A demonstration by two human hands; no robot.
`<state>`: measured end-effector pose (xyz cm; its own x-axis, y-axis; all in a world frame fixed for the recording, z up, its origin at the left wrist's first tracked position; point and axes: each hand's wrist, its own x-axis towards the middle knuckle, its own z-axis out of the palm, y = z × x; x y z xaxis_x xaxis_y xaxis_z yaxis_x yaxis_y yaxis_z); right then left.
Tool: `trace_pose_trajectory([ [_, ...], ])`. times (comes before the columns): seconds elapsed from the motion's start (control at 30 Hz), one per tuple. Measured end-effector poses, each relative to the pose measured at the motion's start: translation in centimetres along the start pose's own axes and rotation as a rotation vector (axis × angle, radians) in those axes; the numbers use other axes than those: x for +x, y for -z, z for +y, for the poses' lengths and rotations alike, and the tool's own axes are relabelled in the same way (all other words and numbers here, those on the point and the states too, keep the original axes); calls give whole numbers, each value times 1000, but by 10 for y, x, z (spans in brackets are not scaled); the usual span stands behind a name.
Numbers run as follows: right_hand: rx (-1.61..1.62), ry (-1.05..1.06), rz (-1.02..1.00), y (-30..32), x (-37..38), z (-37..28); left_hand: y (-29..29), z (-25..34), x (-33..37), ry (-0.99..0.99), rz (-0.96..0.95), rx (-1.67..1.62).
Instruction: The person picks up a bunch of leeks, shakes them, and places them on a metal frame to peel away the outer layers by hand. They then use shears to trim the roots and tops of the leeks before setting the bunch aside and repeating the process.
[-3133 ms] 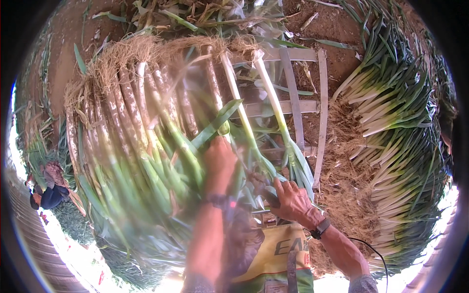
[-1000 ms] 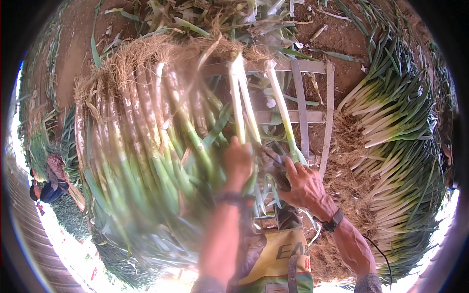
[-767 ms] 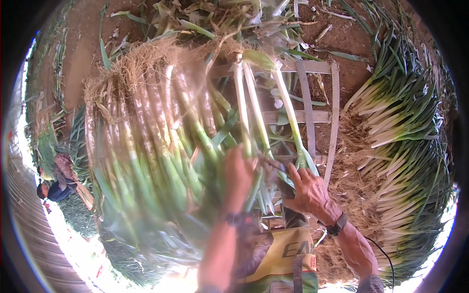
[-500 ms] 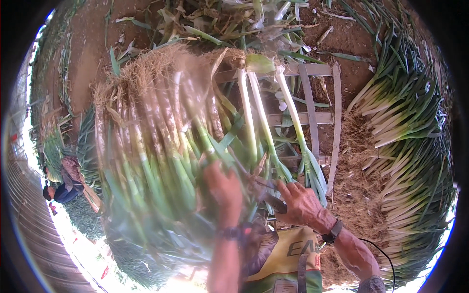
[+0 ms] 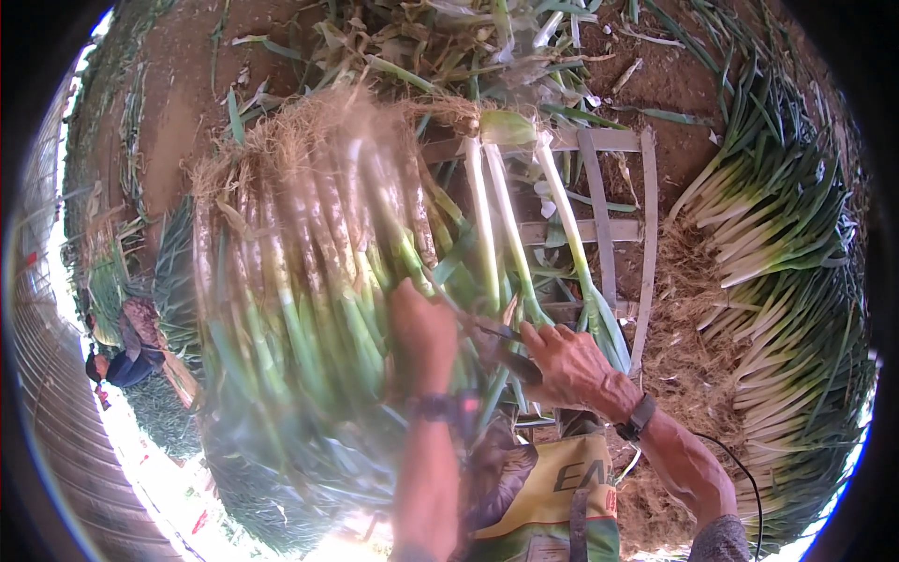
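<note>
A long row of green onions point(image 5: 281, 281) lies before me, roots away from me, with soil on the pale shafts. My left hand point(image 5: 421, 328), blurred, is closed round the green part of one green onion point(image 5: 403, 251). To its right, my right hand point(image 5: 571, 365) grips a dark bladed tool point(image 5: 510, 358) that points toward the left hand; blur hides its exact kind. Beyond the right hand lie a few clean white green onions point(image 5: 552, 173), their green leaves toward me.
A slatted frame point(image 5: 646, 244) stands under the clean stalks. Trimmed green onions point(image 5: 768, 215) are piled along the right, beside loose roots point(image 5: 693, 328). Leaf scraps point(image 5: 403, 47) litter the far ground. A yellow bag point(image 5: 552, 487) covers my lap. Another person point(image 5: 131, 361) is at far left.
Both hands have moved slightly away from me, the left one up along the stalk, with the tool still in the right. The whole view has shifted a little.
</note>
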<state>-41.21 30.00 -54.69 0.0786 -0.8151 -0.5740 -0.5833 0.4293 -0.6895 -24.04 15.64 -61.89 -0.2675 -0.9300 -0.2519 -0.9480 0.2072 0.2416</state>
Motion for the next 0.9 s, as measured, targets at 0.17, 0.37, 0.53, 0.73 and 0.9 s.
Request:
trace_pose_trajectory([
  [0.17,-1,-7,73,1,-10,3,0,4,-14,19,-131,-178],
  [0.37,-30,47,70,-6,8,-1,-15,-37,-15,45,-143,-257],
  [0.53,-38,24,136,3,29,0,-14,-26,-16,15,-122,-305],
  [0.73,-99,54,178,20,72,-5,-12,-28,-11,105,-217,-507],
  [0.9,-95,-62,58,31,104,-20,-12,-38,-6,206,-280,-737],
])
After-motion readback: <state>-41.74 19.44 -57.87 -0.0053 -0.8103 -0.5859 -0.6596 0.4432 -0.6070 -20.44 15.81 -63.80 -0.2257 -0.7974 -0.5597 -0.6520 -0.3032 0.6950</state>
